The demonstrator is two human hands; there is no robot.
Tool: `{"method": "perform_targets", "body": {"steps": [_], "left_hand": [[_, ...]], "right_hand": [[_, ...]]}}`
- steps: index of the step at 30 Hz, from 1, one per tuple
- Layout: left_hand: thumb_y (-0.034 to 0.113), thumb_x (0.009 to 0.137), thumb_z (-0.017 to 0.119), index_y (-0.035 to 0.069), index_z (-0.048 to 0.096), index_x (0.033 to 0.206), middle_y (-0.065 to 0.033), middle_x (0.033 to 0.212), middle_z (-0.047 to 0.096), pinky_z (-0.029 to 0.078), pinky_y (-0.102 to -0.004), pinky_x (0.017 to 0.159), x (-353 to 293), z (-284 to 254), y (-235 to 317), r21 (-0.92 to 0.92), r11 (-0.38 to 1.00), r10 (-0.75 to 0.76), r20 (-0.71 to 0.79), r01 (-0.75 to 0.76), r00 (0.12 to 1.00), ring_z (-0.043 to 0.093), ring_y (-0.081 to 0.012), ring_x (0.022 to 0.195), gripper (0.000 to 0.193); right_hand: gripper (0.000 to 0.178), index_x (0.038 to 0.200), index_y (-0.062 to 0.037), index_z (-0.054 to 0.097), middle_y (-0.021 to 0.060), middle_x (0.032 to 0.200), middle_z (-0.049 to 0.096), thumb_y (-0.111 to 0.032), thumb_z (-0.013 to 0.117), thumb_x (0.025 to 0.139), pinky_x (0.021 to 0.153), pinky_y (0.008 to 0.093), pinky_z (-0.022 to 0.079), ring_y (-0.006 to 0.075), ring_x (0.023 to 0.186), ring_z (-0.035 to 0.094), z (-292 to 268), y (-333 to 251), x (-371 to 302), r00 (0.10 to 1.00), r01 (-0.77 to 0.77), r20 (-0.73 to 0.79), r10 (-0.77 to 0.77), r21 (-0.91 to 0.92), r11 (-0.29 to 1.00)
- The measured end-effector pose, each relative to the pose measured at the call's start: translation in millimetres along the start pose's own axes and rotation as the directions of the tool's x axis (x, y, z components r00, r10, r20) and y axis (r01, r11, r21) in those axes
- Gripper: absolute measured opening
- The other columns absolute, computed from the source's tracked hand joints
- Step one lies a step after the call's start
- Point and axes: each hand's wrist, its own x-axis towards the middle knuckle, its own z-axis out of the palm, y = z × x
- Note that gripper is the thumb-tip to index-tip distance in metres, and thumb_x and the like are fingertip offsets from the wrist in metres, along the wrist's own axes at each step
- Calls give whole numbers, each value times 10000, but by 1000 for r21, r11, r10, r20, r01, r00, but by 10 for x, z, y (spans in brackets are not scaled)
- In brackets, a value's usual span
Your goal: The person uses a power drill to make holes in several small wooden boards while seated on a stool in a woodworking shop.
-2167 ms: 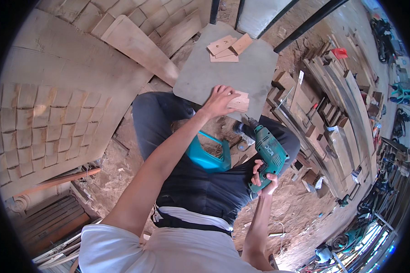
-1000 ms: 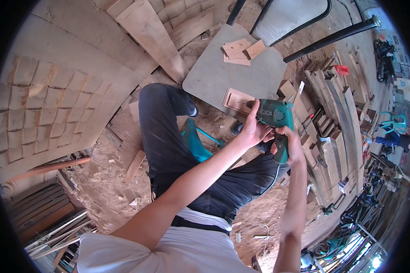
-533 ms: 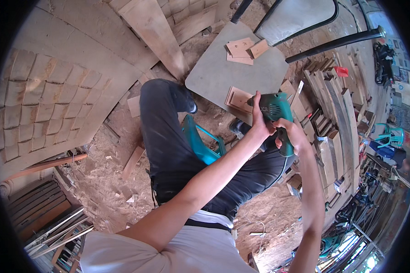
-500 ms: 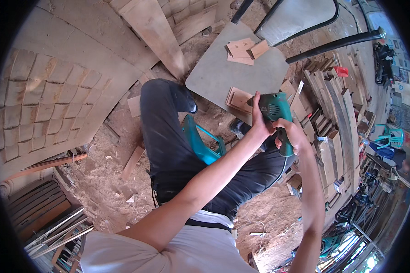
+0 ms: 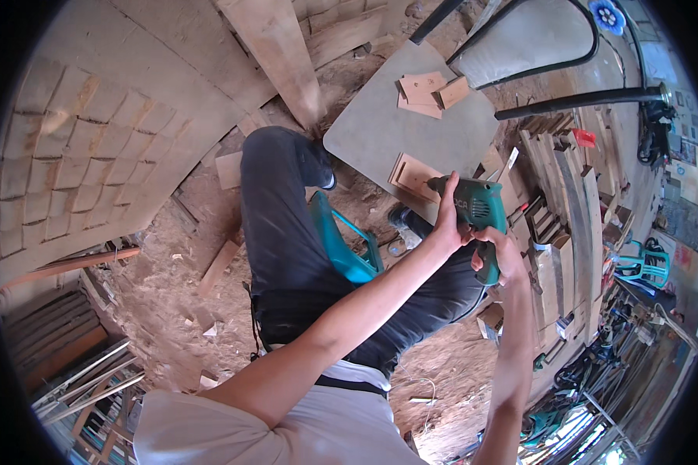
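A green power drill (image 5: 485,203) lies across both my hands, its nose pointing left. My left hand (image 5: 448,221) is wrapped about the front of its body. My right hand (image 5: 498,249) grips the handle, with fingers near the trigger. The drill's tip is at a small stack of flat wooden pieces (image 5: 412,172) on the near edge of a grey chair seat (image 5: 364,128); whether the bit touches the wood I cannot tell. Farther back on the seat are several thin wooden pieces (image 5: 423,91) with small dark marks.
A teal plastic stool (image 5: 341,248) is between my legs. Stacked timber (image 5: 570,209) stands to the right, and a large panel of wooden tiles (image 5: 77,163) is at the left. Black metal chair legs (image 5: 582,101) stick out at the far right. Sawdust and offcuts cover the floor.
The view has shifted slightly, so the seat and wood pieces sit a little lower and farther right. Both hands keep hold of the drill, its nose still by the wood stack.
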Motion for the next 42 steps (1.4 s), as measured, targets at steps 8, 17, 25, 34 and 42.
{"method": "perform_targets", "body": {"steps": [8, 17, 25, 34, 42], "left_hand": [[777, 787, 535, 116, 666, 1101, -59, 1006, 695, 580, -386, 704, -2, 37, 54, 86, 996, -15, -19, 17, 1000, 696, -219, 858, 743], [794, 793, 490, 103, 662, 1115, -86, 990, 691, 562, -408, 741, 4, -36, 4, 33, 999, -23, -6, 24, 1000, 683, -242, 862, 781], [783, 807, 477, 99, 658, 1104, -85, 965, 687, 555, -420, 735, -21, -4, -28, 46, 999, -11, -46, 13, 999, 675, -250, 835, 768], [789, 808, 477, 96, 662, 1113, -79, 962, 691, 567, -401, 722, 24, -153, -50, 142, 990, -4, 15, 1, 1000, 683, -237, 838, 779], [786, 811, 479, 88, 663, 1105, -79, 959, 690, 573, -381, 683, 36, -112, -59, 119, 993, 18, -6, -17, 1000, 683, -229, 822, 780]], "right_hand": [[314, 1020, 64, 560, 166, 795, 611, -166, 586, 807, 463, 363, 473, 218, 461, 559, -23, -14, 16, 993, -120, 28, 118, 55, 991], [332, 1032, 68, 541, 164, 806, 600, -165, 590, 800, 451, 362, 471, 223, 470, 568, 43, -81, -12, 994, -111, 16, 111, 6, 994], [287, 974, 25, 578, 130, 736, 596, -217, 593, 820, 456, 346, 464, 209, 454, 549, 35, 28, -17, 997, -71, 20, 71, 10, 997], [277, 948, 22, 583, 125, 649, 572, -228, 585, 829, 456, 343, 456, 211, 461, 553, 54, 100, -79, 998, -65, 13, 64, 44, 997], [270, 895, 12, 596, 123, 594, 569, -250, 593, 832, 457, 337, 452, 215, 463, 562, -6, 118, -16, 995, -84, 48, 82, 31, 996]]}}
